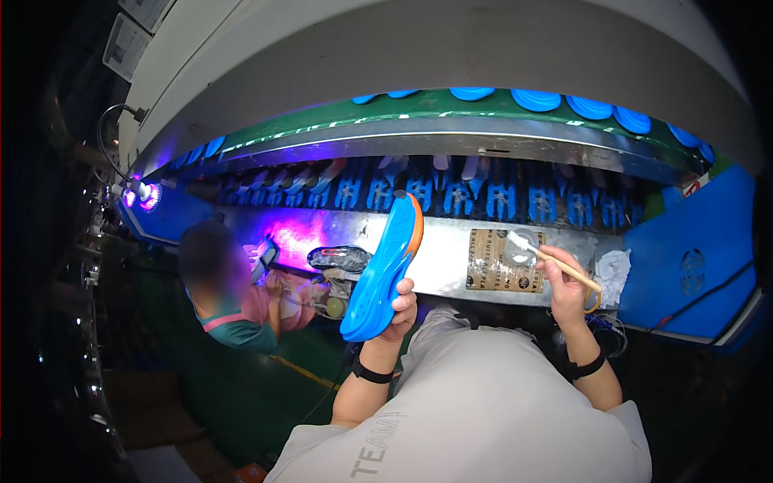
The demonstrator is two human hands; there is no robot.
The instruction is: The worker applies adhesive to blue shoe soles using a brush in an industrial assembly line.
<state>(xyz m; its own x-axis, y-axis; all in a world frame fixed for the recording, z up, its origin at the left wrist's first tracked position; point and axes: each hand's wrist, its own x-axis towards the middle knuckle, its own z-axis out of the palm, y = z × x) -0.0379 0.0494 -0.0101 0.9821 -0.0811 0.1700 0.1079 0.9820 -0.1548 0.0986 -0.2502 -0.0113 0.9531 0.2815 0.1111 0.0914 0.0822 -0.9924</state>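
My left hand (400, 311) is closed around a blue shoe sole (377, 278) with an orange patch along one edge, held tilted above the bench's front edge. My right hand (566, 283) grips a wooden-handled brush (555, 262). Its white tip is at a small round dish (522, 256), which sits on a printed brown cardboard sheet (486, 262); whether the tip touches the dish I cannot tell. To the left of the sole, a dark sole-shaped piece (339, 258) lies on the metal bench.
Crumpled white paper (613, 272) lies right of the cardboard, beside a blue side panel (684, 258). Behind the bench stand several blue racks (501, 201); above them a green conveyor (322, 115) carries blue soles. At left, a person (233, 290) works near a purple lamp (147, 196).
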